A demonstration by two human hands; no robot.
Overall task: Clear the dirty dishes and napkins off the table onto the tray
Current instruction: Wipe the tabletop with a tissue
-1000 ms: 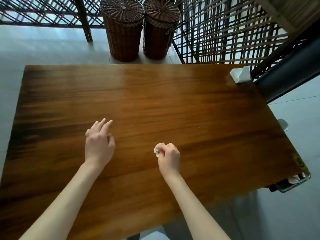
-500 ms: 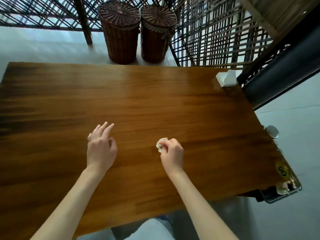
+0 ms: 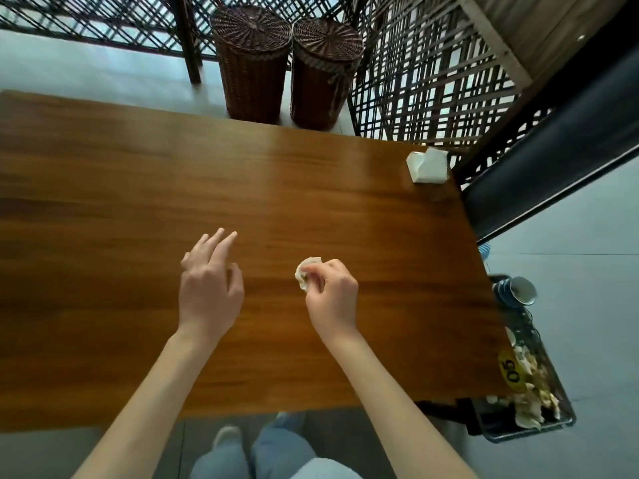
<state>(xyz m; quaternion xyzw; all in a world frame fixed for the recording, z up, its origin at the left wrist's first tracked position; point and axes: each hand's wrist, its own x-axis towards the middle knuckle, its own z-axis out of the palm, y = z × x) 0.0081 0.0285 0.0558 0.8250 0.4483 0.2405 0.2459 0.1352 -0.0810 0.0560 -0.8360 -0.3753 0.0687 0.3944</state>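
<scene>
Only readable writing: "05" in black on a yellow tag (image 3: pixel 511 373) at the surface's right edge, near corner. Right hand (image 3: pixel 332 294) w/ fingers curled, pinching a crumpled white napkin (image 3: pixel 305 273) betw. thumb & fingertips, over mid surface (image 3: pixel 103 209); forearm runs in from lower right. Napkin is a small wad, no clear long axis, sticking out left of the knuckles. Left hand (image 3: pixel 209 286) hovers palm down just left of it, holding nothing, fingers relaxed & slightly spread, pointing away toward the far edge. Tray (image 3: pixel 529 432) sits lower, off the right edge, w/ used napkins & scraps piled inside; blue-and-white cups (image 3: pixel 518 291) at its far end. White napkin holder (image 3: pixel 428 166) at far right corner. Two wicker baskets (image 3: pixel 287 63) on floor beyond.
</scene>
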